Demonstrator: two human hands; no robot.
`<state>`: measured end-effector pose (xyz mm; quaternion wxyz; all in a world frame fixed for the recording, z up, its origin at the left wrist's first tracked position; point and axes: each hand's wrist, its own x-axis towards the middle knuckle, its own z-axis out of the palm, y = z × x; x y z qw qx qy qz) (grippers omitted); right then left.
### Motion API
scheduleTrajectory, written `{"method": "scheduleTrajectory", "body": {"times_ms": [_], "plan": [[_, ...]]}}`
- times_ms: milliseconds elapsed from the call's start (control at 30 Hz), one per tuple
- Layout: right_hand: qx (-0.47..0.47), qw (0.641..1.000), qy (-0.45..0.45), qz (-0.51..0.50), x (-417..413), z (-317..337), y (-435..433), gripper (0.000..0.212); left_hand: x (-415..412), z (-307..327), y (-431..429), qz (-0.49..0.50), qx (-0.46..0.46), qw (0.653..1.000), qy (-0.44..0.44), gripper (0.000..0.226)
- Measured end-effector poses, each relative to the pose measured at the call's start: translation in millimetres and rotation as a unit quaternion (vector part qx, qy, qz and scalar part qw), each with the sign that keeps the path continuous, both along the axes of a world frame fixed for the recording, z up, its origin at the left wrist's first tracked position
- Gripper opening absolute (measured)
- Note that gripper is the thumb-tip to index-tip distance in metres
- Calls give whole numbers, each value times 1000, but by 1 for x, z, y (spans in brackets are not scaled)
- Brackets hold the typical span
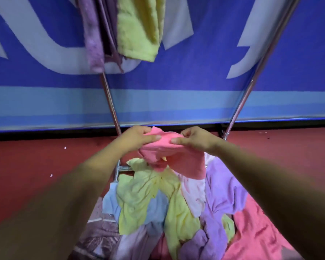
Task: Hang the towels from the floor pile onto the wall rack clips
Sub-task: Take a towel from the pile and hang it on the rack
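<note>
**Left grip [137, 137] and right grip [193, 140] pinched the pink towel [178, 160]**

Each held its top edge between thumb and fingers, just above the floor pile [176, 212] (yellow, blue, lilac, pink cloths). A yellow towel [139, 29] and a purple towel [94, 40] hung on the rack [250, 87].

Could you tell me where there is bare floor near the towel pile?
Red floor left of the left rack pole, below the blue banner, is bare; a smaller strip lies right of the right rack pole. Between the poles the towel pile crowds the floor.
</note>
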<state>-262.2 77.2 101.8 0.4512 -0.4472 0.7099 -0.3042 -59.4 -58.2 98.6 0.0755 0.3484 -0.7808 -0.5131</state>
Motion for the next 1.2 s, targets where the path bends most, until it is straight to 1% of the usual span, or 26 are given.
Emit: {"method": "scheduleTrajectory", "body": {"times_ms": [67,100,133,200,267,333,400,433,467,500,533,567,600,633,667,700,733,767,833,933,1033,1067,1100,1133,1167,1200], "plan": [[12,999,-20,33,4,43,12,38,9,45,5,36,6,998,50,19],[20,999,-9,46,5,64,19,36,14,67,8,53,20,995,84,19],[25,998,24,59,5,83,25,35,18,89,12,64,26,991,111,20],[27,992,102,64,4,116,36,32,29,132,21,70,-3,988,137,17],[-28,992,121,30,4,145,45,24,39,169,31,69,-58,986,142,16],[-114,991,57,-43,8,174,52,16,45,200,42,79,-60,979,176,18],[-187,978,-33,-91,17,203,60,13,48,229,53,100,-40,968,227,17],[-203,972,-63,-98,24,220,66,19,49,244,59,118,-36,960,250,15],[-212,969,-91,-88,28,236,71,32,51,259,63,135,-31,953,271,14],[-207,970,-111,-59,32,252,78,44,53,274,66,146,-24,946,289,13],[-184,977,-106,-27,35,268,86,49,56,287,68,153,-26,941,301,12],[-152,986,-61,8,38,283,95,46,58,300,70,159,-41,938,304,12],[-113,992,25,45,41,296,102,39,61,312,71,164,-64,937,302,12],[-69,985,145,69,42,306,108,33,63,323,73,168,-85,936,298,12],[-28,958,274,76,43,313,111,31,65,332,75,171,-102,936,291,13],[3,922,381,72,42,316,113,31,66,339,77,176,-115,935,286,13],[18,893,445,59,40,318,113,30,67,346,79,188,-122,932,284,13],[23,880,473,40,36,320,115,28,69,351,81,204,-127,928,284,14],[21,879,475,2,27,324,120,23,75,361,80,236,-140,919,283,17],[-21,905,422,-59,9,335,133,18,86,375,77,267,-157,913,267,18],[-130,931,309,-147,-3,351,141,14,98,387,73,279,-219,905,235,23],[-179,942,227,-169,-4,357,143,13,101,392,72,281,-236,902,227,21],[-226,952,105,-177,-3,365,147,16,104,396,73,279,-248,901,223,17],[-263,950,-31,-168,-1,372,150,26,106,401,76,274,-256,900,223,13],[-286,935,-140,-153,0,379,154,34,106,404,77,271,-259,899,228,11],[-298,921,-210,-142,2,385,157,38,107,406,79,269,-259,898,232,9]]}}
